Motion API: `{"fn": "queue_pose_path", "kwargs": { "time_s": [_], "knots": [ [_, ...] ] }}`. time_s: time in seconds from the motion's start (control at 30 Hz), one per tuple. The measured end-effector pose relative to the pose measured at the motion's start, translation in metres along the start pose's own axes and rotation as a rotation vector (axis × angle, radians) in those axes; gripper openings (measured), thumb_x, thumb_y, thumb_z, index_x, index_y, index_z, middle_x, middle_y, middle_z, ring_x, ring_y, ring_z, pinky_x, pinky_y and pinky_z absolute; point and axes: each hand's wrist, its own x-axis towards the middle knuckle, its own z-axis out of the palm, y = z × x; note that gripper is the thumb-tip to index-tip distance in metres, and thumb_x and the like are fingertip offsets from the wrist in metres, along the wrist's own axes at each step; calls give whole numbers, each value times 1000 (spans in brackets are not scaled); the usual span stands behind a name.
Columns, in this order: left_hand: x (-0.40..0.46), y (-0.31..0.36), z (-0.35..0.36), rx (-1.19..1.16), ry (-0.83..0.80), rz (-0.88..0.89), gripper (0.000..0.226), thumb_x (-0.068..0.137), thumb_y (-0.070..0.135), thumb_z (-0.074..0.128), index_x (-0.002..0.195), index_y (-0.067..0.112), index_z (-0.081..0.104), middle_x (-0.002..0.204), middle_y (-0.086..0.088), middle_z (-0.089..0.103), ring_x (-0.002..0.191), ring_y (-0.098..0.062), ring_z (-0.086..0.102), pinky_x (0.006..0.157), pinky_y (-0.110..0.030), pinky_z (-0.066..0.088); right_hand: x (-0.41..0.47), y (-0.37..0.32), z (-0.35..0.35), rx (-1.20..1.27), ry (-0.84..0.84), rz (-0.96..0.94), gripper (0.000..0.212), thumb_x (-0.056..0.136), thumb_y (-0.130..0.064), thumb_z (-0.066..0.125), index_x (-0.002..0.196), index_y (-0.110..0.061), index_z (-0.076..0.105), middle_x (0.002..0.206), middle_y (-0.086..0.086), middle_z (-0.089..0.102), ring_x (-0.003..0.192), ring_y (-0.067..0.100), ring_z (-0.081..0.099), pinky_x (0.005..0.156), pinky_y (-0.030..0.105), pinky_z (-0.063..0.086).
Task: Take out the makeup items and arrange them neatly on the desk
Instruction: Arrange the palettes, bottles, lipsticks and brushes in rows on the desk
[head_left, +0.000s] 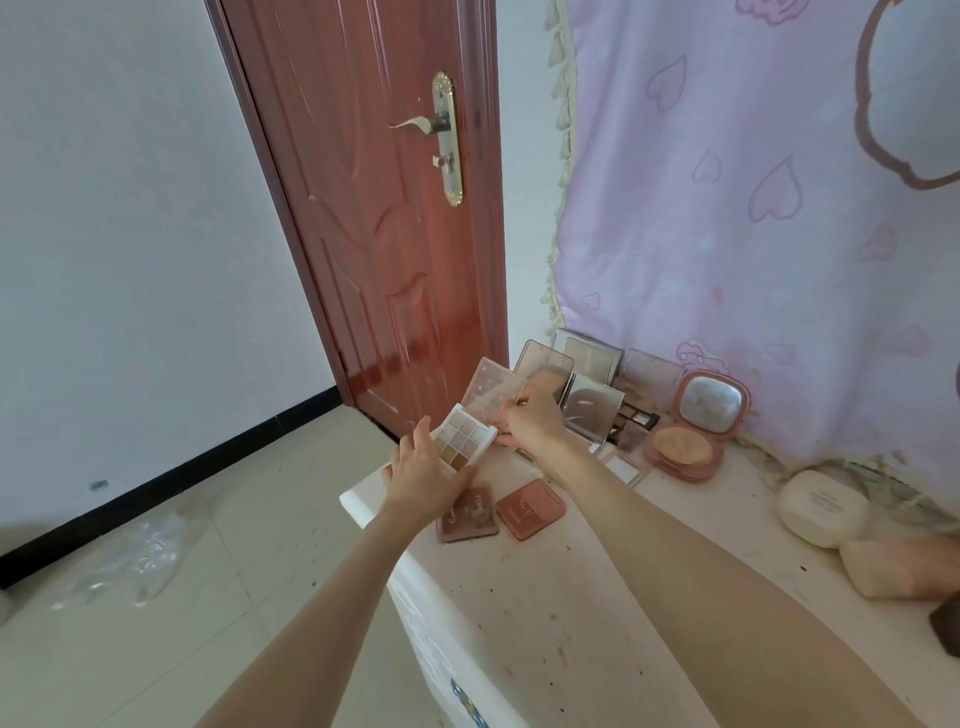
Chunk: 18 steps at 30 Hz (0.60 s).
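Note:
An open white eyeshadow palette (464, 439) with its clear lid up is held over the far left corner of the white desk (545, 582). My left hand (423, 470) grips its base from below. My right hand (530, 418) pinches its right side near the hinge. Two closed brownish palettes (530, 506) lie flat on the desk just under my hands. Several open palettes (592, 397) stand propped against the back. An open pink powder compact (691, 423) shows its mirror and puff.
A round cream case (821, 506) and a beige pouch (893, 569) lie at the desk's right. A pink heart-print cloth (753, 208) hangs behind. A red-brown door (374, 208) stands left of the desk, above a tiled floor with clear plastic (135, 561).

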Motion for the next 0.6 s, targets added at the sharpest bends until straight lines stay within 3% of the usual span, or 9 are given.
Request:
{"fn": "queue_pose_path", "kwargs": {
  "time_s": [0.13,0.3,0.37,0.47,0.6],
  "knots": [
    [4,1,-1,-11,-18,-20,90,77,47,65,145,18,12,143,-7,34,134,-27,26,109,-45,21,-3,-1,-1,-332,18,-183,29,95,-16,42,92,5,61,96,20,67,92,33,64,86,48,49],
    [5,-3,-7,-49,-26,-24,90,75,43,69,144,19,17,142,-6,36,131,-27,29,107,-45,25,-3,-3,-2,-384,17,-194,34,97,-25,37,96,1,59,103,17,66,98,33,60,88,46,47],
    [4,-7,-11,-66,-43,-22,90,75,42,70,144,20,17,141,-5,37,130,-26,29,106,-44,26,-2,-2,-3,-374,3,-193,36,97,-25,38,93,2,61,99,16,67,94,31,61,86,44,49],
    [3,-12,-17,-77,-59,-30,88,74,40,72,143,20,20,136,-4,41,126,-25,32,104,-43,27,-2,2,-4,-413,-10,-206,32,95,-20,42,77,0,59,84,10,63,82,26,59,72,30,45],
    [2,-11,-18,-82,-37,-51,88,74,36,73,142,19,21,136,-5,41,126,-26,32,103,-42,25,-2,2,-4,-413,32,-201,24,89,-9,48,88,11,61,93,22,64,92,32,59,79,39,45]
  ]
}}
